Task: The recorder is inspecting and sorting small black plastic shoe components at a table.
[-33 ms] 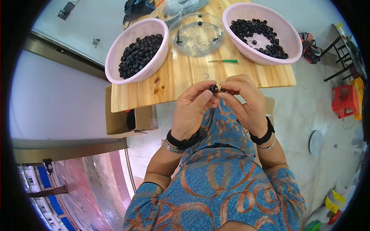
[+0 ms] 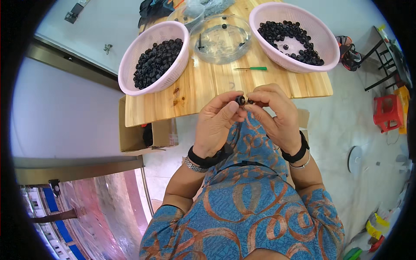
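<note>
Two pink baskets [image 2: 128, 69] are holding black parts [image 2: 158, 63]; the left hand [image 2: 213, 122] and right hand [image 2: 281, 119] are pinching small dark pieces [image 2: 240, 100] between fingers [image 2: 228, 111].

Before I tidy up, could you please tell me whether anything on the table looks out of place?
The right-hand pink basket looks a bit precarious: its rim appears to overhang the table.

from the head of the person [image 2: 253, 190] over there, the left of two paired fisheyes looks steeply down. the chest [image 2: 260, 208] fills the lower middle, close to the lens; the left hand [image 2: 216, 121] and right hand [image 2: 278, 116] come near the centre, with the table [image 2: 201, 86] farther out, above them. wide floor [image 2: 333, 130] spreads beyond, edges bending toward a dark round rim.
</note>
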`<move>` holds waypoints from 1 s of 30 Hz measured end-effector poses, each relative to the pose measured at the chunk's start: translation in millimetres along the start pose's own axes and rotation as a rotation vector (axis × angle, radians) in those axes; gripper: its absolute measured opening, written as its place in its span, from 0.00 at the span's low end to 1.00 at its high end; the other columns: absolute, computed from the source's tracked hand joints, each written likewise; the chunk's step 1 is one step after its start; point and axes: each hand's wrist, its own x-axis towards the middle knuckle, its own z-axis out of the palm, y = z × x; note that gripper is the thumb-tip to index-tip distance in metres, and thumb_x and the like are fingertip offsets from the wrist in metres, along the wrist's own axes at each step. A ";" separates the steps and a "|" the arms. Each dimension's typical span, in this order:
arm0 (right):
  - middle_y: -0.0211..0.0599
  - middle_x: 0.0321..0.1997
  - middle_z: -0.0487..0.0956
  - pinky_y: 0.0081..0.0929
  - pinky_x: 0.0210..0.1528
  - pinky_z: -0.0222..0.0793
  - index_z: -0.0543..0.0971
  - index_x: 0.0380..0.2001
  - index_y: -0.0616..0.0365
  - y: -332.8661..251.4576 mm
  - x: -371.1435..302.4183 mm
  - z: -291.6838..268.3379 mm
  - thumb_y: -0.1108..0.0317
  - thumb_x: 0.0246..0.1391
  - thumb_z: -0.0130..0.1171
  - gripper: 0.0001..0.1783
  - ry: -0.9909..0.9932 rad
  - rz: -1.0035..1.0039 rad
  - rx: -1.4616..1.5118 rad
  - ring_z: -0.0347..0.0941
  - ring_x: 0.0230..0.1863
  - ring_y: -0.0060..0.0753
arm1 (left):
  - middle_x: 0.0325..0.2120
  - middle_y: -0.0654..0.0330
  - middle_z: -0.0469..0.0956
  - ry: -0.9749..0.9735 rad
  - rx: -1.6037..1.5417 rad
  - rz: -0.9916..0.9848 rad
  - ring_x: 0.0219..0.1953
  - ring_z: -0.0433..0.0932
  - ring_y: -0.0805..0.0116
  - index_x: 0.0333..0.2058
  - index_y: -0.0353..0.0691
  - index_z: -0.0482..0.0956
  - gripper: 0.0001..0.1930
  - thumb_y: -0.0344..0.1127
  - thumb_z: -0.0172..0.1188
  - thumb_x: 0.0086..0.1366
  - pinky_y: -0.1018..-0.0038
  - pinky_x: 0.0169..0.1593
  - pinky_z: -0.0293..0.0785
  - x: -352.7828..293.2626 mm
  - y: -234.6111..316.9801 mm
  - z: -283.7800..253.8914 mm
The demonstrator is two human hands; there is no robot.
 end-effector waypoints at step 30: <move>0.41 0.29 0.73 0.29 0.29 0.68 0.71 0.30 0.62 -9.2 -6.3 -8.8 0.77 0.40 0.60 0.11 0.049 0.025 -0.045 0.71 0.29 0.40 | 0.35 0.57 0.76 -0.005 0.059 0.088 0.32 0.75 0.72 0.46 0.31 0.71 0.15 0.29 0.53 0.61 0.79 0.37 0.74 2.6 -12.4 12.6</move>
